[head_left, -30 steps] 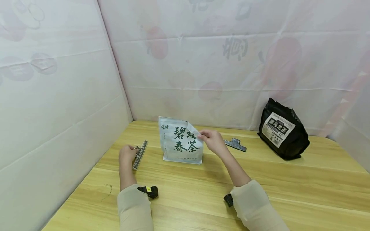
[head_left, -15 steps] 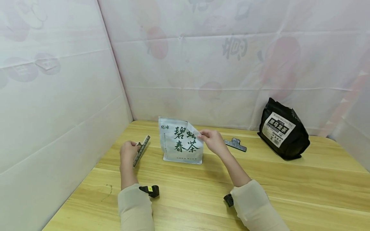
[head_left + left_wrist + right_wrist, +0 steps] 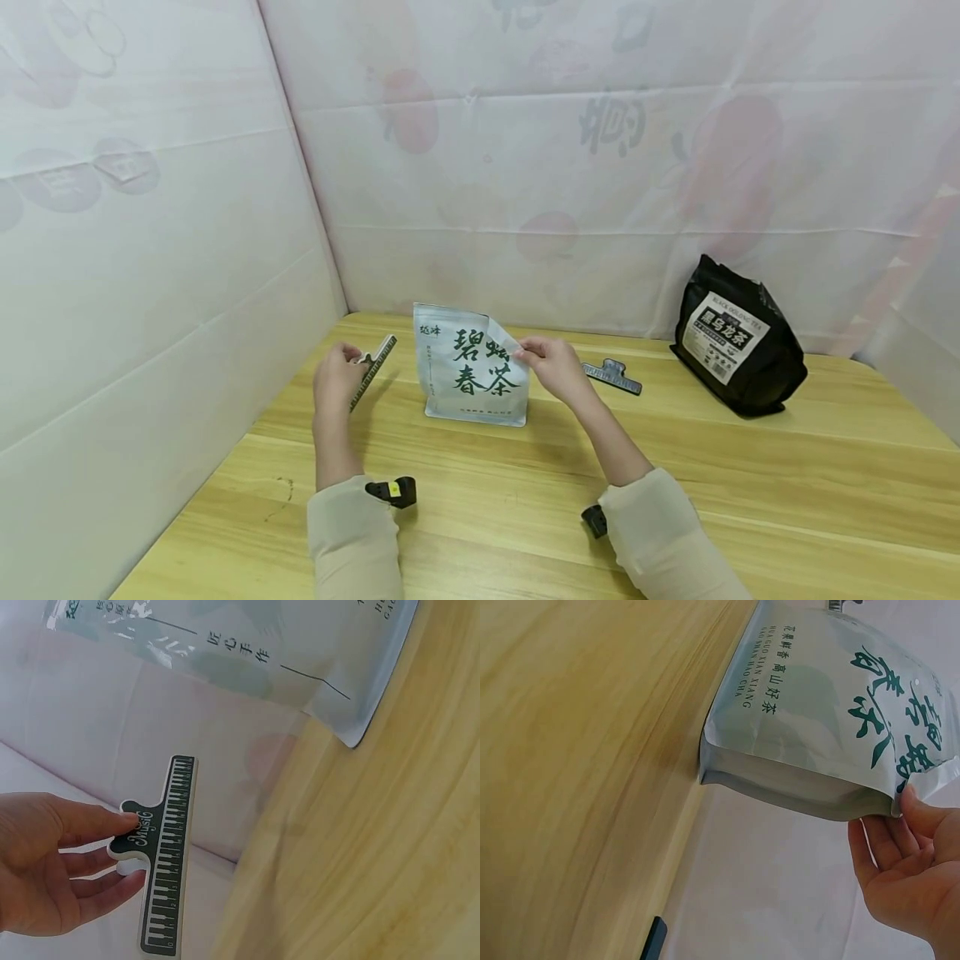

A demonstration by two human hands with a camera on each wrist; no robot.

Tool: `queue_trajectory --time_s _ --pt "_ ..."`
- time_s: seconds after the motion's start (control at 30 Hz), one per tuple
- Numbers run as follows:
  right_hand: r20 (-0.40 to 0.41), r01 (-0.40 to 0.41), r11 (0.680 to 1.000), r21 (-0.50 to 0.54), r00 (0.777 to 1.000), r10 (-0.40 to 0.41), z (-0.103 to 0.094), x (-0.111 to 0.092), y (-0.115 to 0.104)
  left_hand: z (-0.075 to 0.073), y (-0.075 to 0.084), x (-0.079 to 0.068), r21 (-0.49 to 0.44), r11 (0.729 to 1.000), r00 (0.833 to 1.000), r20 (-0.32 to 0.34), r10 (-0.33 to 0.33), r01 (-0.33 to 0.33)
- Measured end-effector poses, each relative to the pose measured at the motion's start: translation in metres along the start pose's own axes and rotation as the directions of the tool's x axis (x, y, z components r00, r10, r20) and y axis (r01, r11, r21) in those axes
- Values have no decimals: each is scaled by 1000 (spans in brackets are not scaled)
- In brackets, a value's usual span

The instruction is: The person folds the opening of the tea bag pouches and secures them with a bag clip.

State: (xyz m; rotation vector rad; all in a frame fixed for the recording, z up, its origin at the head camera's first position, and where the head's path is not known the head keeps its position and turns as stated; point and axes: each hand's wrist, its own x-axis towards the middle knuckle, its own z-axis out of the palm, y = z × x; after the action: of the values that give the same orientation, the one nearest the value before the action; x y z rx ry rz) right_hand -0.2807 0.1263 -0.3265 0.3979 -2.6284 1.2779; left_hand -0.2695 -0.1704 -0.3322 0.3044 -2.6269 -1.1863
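Observation:
In the head view a pale tea bag (image 3: 472,375) with dark green characters stands upright on the table. My right hand (image 3: 551,367) pinches its right edge, and the upper right corner is folded over; the right wrist view shows the thumb in front of the bag (image 3: 810,697) and the fingers behind. To the left of the bag, my left hand (image 3: 336,382) pinches a black and white clip (image 3: 375,367) by its handle, lifted off the table and tilted. The left wrist view shows piano keys and the word "Music" on this clip (image 3: 171,855).
A second clip (image 3: 612,377) lies on the table right of the tea bag. Farther right stands a black oolong tea bag (image 3: 731,342). White printed cloth (image 3: 480,167) hangs behind and to the left of the wooden table (image 3: 495,517).
My left hand has raised the clip from the tabletop and shifted slightly away and to the right. The right hand keeps its hold on the tea bag without visible movement.

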Motion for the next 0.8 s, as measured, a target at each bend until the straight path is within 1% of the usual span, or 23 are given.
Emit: queue_trajectory --time_s 0.2,0.47,0.6,0.8 --pt "-6 5 1000 -4 1000 -5 -1 -1 0 -1 11 -3 9 1000 1000 14 15 -15" --pt "-12 15 1000 10 1000 -15 -1 -1 0 -3 22 -5 43 998 998 -11 56 -56" --pt "-11 19 1000 15 1000 -19 -1 -1 -1 -4 26 -8 37 998 998 -1 58 -57" --pt "-15 20 1000 14 1000 -20 -1 -1 -1 -6 31 -10 30 996 997 -7 81 -81"
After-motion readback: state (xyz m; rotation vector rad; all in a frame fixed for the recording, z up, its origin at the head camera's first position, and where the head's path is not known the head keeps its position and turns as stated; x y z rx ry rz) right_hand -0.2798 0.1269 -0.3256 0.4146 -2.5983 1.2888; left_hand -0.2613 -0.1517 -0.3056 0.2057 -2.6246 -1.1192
